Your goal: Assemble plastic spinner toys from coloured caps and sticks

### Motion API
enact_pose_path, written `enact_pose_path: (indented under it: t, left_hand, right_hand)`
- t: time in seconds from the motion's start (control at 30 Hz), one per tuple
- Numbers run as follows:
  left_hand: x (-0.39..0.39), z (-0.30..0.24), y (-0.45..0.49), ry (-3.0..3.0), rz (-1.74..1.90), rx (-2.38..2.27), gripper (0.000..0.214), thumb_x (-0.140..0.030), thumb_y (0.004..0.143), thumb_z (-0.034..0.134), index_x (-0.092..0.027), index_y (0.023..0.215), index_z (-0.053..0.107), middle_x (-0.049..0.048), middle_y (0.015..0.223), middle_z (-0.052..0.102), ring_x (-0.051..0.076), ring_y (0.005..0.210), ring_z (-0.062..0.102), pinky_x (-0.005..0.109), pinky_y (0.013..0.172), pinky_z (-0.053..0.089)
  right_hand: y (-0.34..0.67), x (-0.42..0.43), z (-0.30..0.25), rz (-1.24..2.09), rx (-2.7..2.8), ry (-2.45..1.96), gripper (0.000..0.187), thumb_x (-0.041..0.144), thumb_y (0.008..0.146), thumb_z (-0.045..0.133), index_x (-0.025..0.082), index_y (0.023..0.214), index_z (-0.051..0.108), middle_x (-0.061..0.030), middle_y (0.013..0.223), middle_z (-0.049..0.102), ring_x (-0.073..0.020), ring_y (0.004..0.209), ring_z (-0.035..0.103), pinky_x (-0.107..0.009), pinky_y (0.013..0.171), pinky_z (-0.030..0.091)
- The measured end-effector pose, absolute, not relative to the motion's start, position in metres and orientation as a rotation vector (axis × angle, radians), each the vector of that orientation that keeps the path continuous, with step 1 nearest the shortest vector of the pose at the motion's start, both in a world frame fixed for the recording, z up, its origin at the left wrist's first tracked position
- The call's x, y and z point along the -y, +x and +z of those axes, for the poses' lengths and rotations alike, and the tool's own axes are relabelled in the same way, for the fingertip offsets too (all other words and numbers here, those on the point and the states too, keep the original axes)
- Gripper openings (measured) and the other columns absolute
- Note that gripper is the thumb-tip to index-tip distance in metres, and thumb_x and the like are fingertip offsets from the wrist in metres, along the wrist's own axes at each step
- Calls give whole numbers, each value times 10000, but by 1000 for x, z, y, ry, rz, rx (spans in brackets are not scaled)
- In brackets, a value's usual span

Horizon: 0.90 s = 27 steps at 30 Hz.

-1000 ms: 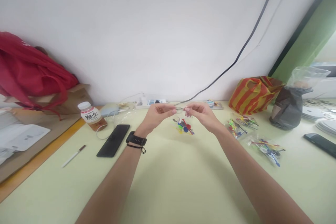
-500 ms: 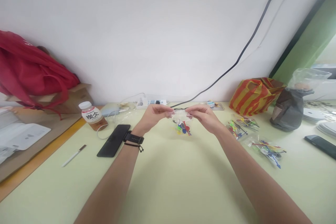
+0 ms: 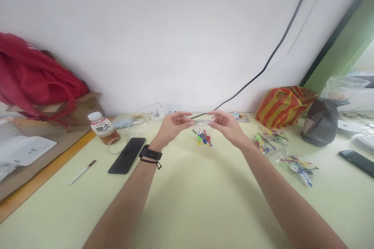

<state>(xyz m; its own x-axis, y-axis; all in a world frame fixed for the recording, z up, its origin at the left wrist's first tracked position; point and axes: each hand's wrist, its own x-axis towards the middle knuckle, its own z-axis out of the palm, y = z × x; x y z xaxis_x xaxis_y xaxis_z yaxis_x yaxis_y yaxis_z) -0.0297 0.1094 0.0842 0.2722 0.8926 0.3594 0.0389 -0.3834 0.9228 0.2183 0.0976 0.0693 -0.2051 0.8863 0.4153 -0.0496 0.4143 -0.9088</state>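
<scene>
Between my hands, above the pale green table (image 3: 201, 202), hangs a clear plastic bag (image 3: 202, 134) with small red, blue, green and yellow plastic pieces in its lower part. My left hand (image 3: 174, 126) pinches the bag's upper left edge between thumb and fingers. At the upper right edge, my right hand (image 3: 226, 126) pinches it in the same way. The bag's top edge is stretched nearly level between the two hands. Its clear film is hard to make out, and the exact shapes of the pieces inside are too small to tell.
Several filled clear bags (image 3: 298, 167) lie to the right, before a red-yellow striped bag (image 3: 283, 107) and a grey bag (image 3: 320, 122). At left are a black phone (image 3: 127, 155), a pen (image 3: 82, 172), a drink bottle (image 3: 102, 128) and a red backpack (image 3: 35, 74). A black cable (image 3: 263, 71) crosses the wall.
The fingers of both hands have lifted and spread a little above the thumbs, while the bag's edge stays pinched. The coloured pieces have shifted slightly upward.
</scene>
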Motion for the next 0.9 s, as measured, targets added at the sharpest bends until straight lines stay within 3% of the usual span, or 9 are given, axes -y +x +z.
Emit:
enact_pose_path:
  t: [0.07,0.23,0.37,0.5,0.7,0.9]
  left_hand:
    - [-111,85,-32,1673,1231,-888,489,-375,701,926,-168,1124,793,100,960,812,247,929,753,399,936,594]
    - [-115,85,-40,1739,1178,-963,320,-400,734,894,-150,918,817,114,942,807,240,879,746,373,864,602]
    - [-115,87,-43,1800,1153,-938,262,-379,769,865,-156,891,801,84,833,784,194,782,714,327,777,587]
    - [-111,91,-41,1782,1171,-900,230,-341,775,850,-155,905,814,93,871,788,193,808,708,331,806,584]
    - [-109,94,-37,1783,1251,-902,138,-273,794,792,-165,867,837,84,861,787,201,822,700,332,800,573]
    - [-110,93,-40,1766,1265,-911,120,-279,810,786,-185,865,837,60,854,780,186,826,690,315,816,563]
  right_hand:
    - [219,-98,69,1022,1519,-786,416,412,778,855,240,1148,772,-25,846,724,-200,838,667,-373,846,533]
    - [219,-101,65,1050,1469,-861,283,405,747,864,213,950,816,-66,899,772,-210,833,671,-358,782,519]
    - [221,-105,60,1086,1380,-854,199,320,692,875,225,859,826,-55,887,780,-204,836,667,-353,800,519]
    - [223,-108,57,1180,1292,-827,123,296,689,843,238,797,836,-47,840,766,-185,789,635,-350,792,517]
    - [219,-106,59,1243,1146,-760,67,274,686,828,253,750,833,-42,857,770,-185,823,642,-342,812,525]
    - [216,-103,63,1247,1202,-734,127,320,720,854,231,809,836,-51,870,770,-182,824,647,-346,825,521]
